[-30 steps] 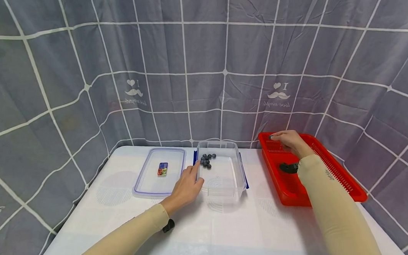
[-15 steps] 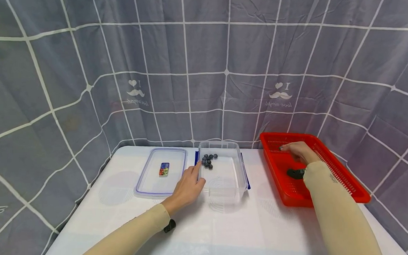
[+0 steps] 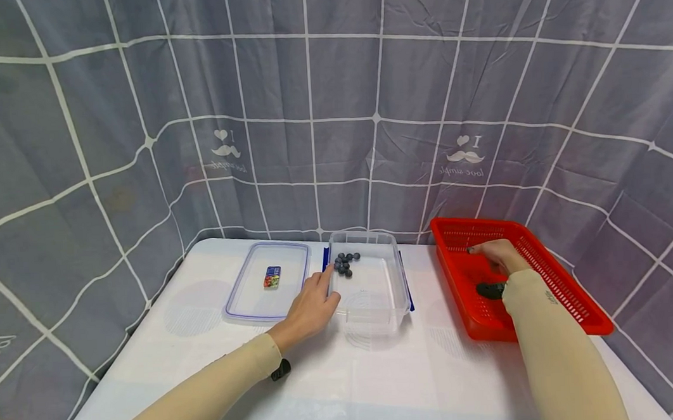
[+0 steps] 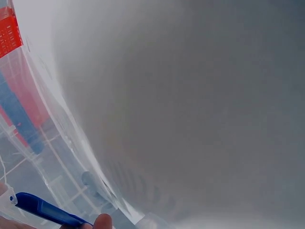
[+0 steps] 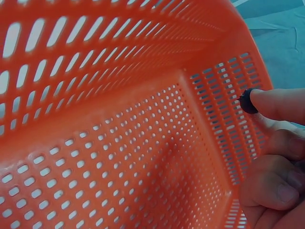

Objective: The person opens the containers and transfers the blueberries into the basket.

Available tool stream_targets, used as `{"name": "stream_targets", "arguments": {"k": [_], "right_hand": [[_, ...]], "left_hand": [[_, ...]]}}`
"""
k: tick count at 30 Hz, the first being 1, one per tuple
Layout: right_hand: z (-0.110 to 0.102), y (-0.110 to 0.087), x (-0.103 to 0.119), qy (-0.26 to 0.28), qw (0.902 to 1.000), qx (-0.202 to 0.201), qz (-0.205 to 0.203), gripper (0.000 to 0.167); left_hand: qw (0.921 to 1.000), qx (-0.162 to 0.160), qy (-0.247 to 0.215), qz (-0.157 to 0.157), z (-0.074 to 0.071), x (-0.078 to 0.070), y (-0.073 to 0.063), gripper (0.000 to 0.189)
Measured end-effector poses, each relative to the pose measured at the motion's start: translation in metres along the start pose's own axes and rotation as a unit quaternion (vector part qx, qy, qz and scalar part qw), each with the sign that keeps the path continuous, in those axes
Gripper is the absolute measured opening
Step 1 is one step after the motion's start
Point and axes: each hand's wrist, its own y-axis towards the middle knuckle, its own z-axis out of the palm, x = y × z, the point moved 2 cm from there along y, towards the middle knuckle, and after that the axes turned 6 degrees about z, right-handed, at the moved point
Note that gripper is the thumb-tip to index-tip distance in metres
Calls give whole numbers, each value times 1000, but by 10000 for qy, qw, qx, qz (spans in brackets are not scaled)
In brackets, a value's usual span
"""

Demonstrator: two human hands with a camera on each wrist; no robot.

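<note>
A single blueberry (image 5: pixel 247 101) is pinched in my right hand (image 3: pixel 500 254), its crown facing outward in the right wrist view. That hand is inside the red basket (image 5: pixel 157 86), near the far end wall and above the perforated floor. My left hand (image 3: pixel 311 303) rests at the left side of the clear plastic container (image 3: pixel 377 284), index finger extended along its rim. The left wrist view catches fingertips beside the container's blue latch (image 4: pixel 47 210). Several blueberries (image 3: pixel 345 262) lie clustered at the back left of the container floor.
Left of the container lies its clear lid (image 3: pixel 246 297) with a fruit-printed label (image 3: pixel 272 277). All of it stands on a white-covered table (image 3: pixel 391 378). A grey gridded curtain (image 3: pixel 344 146) hangs behind and at both sides.
My right hand has come down and nearer inside the red basket, with the blueberry still pinched. The left hand has kept its place at the container.
</note>
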Motion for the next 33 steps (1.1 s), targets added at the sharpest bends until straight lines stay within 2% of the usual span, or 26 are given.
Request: {"name": "stream_targets", "arguments": {"k": [4, 8, 12, 15, 17, 23, 33], "right_hand": [[2, 0, 0, 62, 10000, -48, -9, 36], [3, 1, 0, 174, 9998, -103, -17, 20], [3, 2, 4, 144, 9998, -85, -70, 19], [5, 0, 11, 40, 9997, 16, -224, 46], [7, -1, 18, -64, 9994, 49, -344, 56], [17, -9, 43, -151, 9976, 62, -666, 55], [34, -20, 81, -141, 9951, 251, -941, 52]], "left_hand": [[10000, 3, 18, 12, -1, -1, 0, 69], [10000, 2, 22, 18, -2, -1, 0, 69], [10000, -9, 20, 21, -1, -2, 0, 69], [10000, 11, 25, -12, -2, -2, 0, 69], [10000, 22, 27, -31, -2, -2, 0, 69], [10000, 30, 17, -49, -2, -3, 0, 69], [10000, 17, -2, -33, -2, -2, 0, 69]]}}
